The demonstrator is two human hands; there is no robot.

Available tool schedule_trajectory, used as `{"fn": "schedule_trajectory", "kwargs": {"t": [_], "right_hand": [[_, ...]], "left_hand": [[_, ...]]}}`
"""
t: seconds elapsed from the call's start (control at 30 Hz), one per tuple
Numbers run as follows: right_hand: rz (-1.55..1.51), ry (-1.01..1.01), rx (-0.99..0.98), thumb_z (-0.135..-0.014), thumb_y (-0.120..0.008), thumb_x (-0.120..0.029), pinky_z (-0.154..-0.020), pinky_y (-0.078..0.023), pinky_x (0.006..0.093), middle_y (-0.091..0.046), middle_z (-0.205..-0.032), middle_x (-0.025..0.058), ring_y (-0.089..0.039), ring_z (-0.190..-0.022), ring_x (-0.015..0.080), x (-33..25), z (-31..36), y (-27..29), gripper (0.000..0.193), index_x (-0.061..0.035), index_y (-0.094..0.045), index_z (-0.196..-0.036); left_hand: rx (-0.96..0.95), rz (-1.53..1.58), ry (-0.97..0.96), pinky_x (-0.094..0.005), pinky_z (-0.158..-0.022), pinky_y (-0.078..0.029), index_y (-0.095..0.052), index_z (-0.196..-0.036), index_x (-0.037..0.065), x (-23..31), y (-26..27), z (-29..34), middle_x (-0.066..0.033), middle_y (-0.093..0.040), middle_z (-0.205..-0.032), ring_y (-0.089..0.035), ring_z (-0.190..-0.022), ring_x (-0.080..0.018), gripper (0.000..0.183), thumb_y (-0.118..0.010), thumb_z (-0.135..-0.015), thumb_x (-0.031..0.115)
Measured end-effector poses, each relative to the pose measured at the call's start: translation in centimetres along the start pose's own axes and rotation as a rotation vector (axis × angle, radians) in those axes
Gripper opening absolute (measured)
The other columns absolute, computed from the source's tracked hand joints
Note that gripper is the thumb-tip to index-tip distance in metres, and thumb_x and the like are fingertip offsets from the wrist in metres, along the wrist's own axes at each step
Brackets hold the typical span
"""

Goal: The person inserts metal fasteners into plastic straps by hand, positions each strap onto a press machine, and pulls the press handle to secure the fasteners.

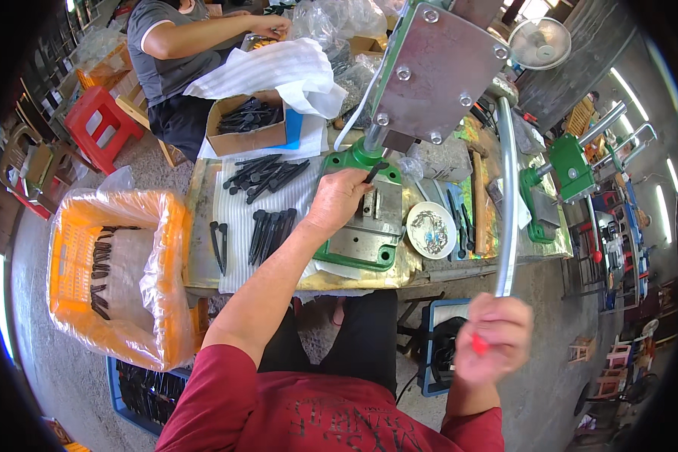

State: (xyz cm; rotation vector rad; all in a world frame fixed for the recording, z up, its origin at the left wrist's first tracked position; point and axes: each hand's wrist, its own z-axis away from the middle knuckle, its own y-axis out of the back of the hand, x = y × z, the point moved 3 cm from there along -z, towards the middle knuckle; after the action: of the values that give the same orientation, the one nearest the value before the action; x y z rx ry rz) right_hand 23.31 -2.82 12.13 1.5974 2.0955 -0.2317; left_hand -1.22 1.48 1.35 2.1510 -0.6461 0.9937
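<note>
My left hand (339, 197) pinches a small black stick-shaped part (377, 172) above the metal fixture on the green base (384, 256) of a hand press (444, 68). Closed round the low end of the press's long silver lever (508, 203) is my right hand (496, 339), slightly blurred, with a red knob showing at its fingers. Black stick-shaped parts lie on white foam sheet (237, 226) left of the press, some in a loose heap (260, 177), others in a row (271, 233). A white dish (432, 230) of small metal pieces sits right of the base.
An orange crate (177, 264) lined with clear plastic stands at the left, black pieces inside. Behind the foam is a cardboard box (248, 139) of black parts. A hammer (480, 203) lies right of the dish. Across the bench a co-worker (188, 45) sits. A second green press (572, 166) stands right.
</note>
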Motion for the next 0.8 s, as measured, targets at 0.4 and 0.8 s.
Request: {"fn": "schedule_trajectory", "kwargs": {"t": [0.4,0.8], "right_hand": [[0.326,0.204,-0.298,-0.063,-0.059,-0.004,-0.048,-0.043,0.0295,-0.052,-0.071,0.0114,-0.052,-0.055,0.0236,5.8,1.9,-2.1,0.009,-0.0007,-0.051,-0.066],[0.077,-0.207,-0.175,-0.077,-0.055,-0.029,-0.057,-0.043,0.0273,-0.053,-0.079,0.0148,-0.053,-0.067,0.0212,-2.9,-4.5,0.6,0.030,0.0003,-0.053,-0.071]], "left_hand": [[0.000,0.017,-0.048,-0.0313,-0.059,-0.043,-0.056,-0.084,0.000,0.2,-0.3,-0.6,-0.0151,-0.056,-0.074,-0.055,-0.067,-0.0293,0.018,-0.061,-0.069,0.007],[0.003,-0.011,-0.033,-0.0330,-0.059,-0.042,-0.056,-0.082,-0.001,0.2,-0.3,-0.8,-0.0158,-0.055,-0.073,-0.054,-0.068,-0.0308,0.017,-0.061,-0.068,0.008]]}}
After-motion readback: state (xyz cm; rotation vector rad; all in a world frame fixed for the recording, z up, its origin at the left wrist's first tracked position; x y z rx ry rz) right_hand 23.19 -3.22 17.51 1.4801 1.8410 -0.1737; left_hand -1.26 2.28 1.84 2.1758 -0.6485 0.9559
